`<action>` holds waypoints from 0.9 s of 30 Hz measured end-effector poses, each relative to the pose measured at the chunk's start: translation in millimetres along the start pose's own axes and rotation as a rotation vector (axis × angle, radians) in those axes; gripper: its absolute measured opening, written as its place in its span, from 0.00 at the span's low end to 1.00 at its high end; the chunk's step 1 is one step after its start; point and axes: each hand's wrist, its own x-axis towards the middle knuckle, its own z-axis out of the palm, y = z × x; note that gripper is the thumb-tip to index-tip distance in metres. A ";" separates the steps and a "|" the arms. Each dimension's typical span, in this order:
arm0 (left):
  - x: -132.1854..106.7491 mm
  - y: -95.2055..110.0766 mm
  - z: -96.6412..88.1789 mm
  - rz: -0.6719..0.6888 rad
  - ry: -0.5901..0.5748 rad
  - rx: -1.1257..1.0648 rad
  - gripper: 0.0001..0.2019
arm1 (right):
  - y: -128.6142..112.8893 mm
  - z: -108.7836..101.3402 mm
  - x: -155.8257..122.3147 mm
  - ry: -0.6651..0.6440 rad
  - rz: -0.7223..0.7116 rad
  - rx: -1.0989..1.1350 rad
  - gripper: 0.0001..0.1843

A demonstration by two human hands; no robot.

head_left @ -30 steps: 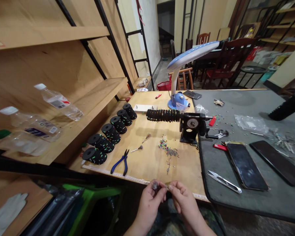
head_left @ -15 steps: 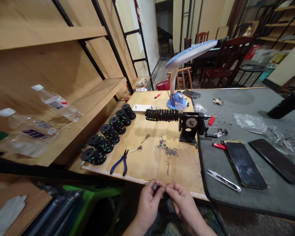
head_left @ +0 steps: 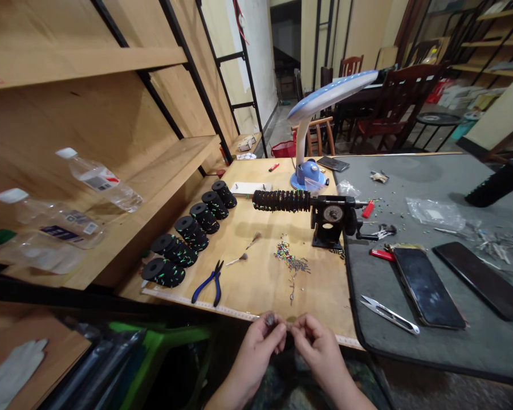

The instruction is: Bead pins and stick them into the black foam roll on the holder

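"What do the hands have?"

"The left hand (head_left: 259,344) is curled, thumb and fingers pinching a small silvery-grey bundle (head_left: 269,320) near their tips. The right hand (head_left: 318,344) has its thumb and fingertips bent in just beside the left thumb, close to a tiny pale piece (head_left: 289,326); I cannot tell whether they grip it"

"And straight ahead of them?"

"Beyond both hands, on a pale wooden tabletop (head_left: 256,287), lies a loose heap of tiny multicoloured beads (head_left: 283,250), with slender grey pieces (head_left: 301,264) at its near right side. Past that, a black ribbed cylinder flecked with bright colours (head_left: 281,200) sits level on a black hand-cranked device (head_left: 328,222)"

"Left of the left hand?"

"Blue-handled pliers (head_left: 216,276) lie spread, with two small thin-handled brushes (head_left: 241,257) just beyond. Farther left runs a row of six black spools flecked with bright colours (head_left: 192,232)"

"To the right of the right hand?"

"Silver metal snips (head_left: 389,313) on a dark grey mat (head_left: 393,352), and farther right two flat black phones (head_left: 430,287) lying near each other"
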 end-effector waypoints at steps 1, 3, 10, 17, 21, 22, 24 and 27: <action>0.2 -0.2 -0.7 -0.015 -0.009 -0.018 0.18 | -1.1 0.3 1.8 0.019 0.036 0.048 0.18; 0.1 -1.0 -1.6 -0.037 -0.020 -0.047 0.18 | -2.1 1.6 5.2 0.050 0.106 0.131 0.20; -0.9 -2.4 -0.1 -0.035 -0.024 0.043 0.18 | -0.7 9.9 7.4 0.044 0.217 0.291 0.25; -1.0 -0.1 2.0 -0.092 -0.024 0.013 0.15 | -3.4 9.5 6.8 0.078 0.198 0.274 0.24; -2.0 1.7 3.6 -0.109 -0.028 0.012 0.13 | -2.1 9.5 8.5 0.074 0.190 0.264 0.22; -2.3 2.2 4.0 -0.110 -0.031 0.010 0.13 | -1.9 9.8 8.8 0.068 0.199 0.264 0.22; -2.8 3.2 4.7 -0.112 -0.036 0.008 0.12 | -2.1 10.5 9.4 0.055 0.215 0.271 0.23; -3.5 4.4 5.9 -0.119 -0.043 0.017 0.12 | -4.6 11.3 9.9 0.043 0.234 0.293 0.23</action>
